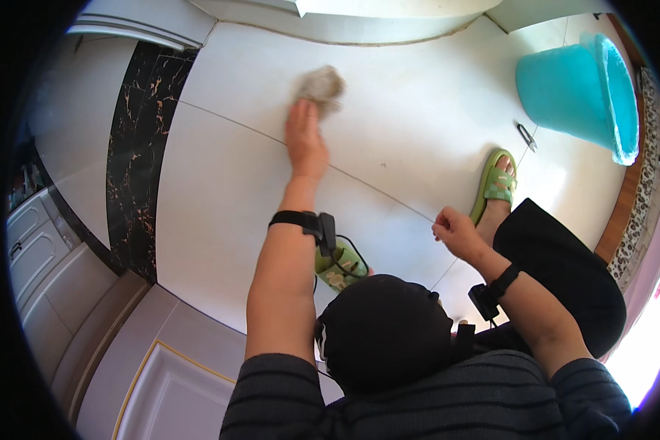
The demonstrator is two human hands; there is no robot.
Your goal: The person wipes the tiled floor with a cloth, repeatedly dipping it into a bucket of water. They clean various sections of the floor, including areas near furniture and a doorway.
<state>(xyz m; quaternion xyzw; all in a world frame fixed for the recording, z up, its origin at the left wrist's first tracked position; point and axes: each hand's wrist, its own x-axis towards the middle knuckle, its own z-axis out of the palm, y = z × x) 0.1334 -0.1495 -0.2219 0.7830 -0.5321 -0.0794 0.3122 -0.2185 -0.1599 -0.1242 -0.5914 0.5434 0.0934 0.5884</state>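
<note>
My left hand [306, 137] reaches out low over the white tiled floor [242, 187], its fingertips at the near edge of a crumpled greyish-brown rag [322, 88]. Both rag and fingers are blurred, and the palm faces down. My right hand [456, 231] hovers near my bent knee with its fingers curled in and nothing visible in them. A few tiny dark specks [384, 165] lie on the tile between the hands. Thread snips [526, 136] with a dark handle rest on the floor beyond my right foot, in a green slipper [498, 184].
A turquoise bin [566, 88] with a plastic liner stands at the far right. Black marbled tile [143, 110] forms a strip at left. A pale base panel [352, 27] edges the floor ahead. Black straps with small devices [320, 228] and cables circle both forearms.
</note>
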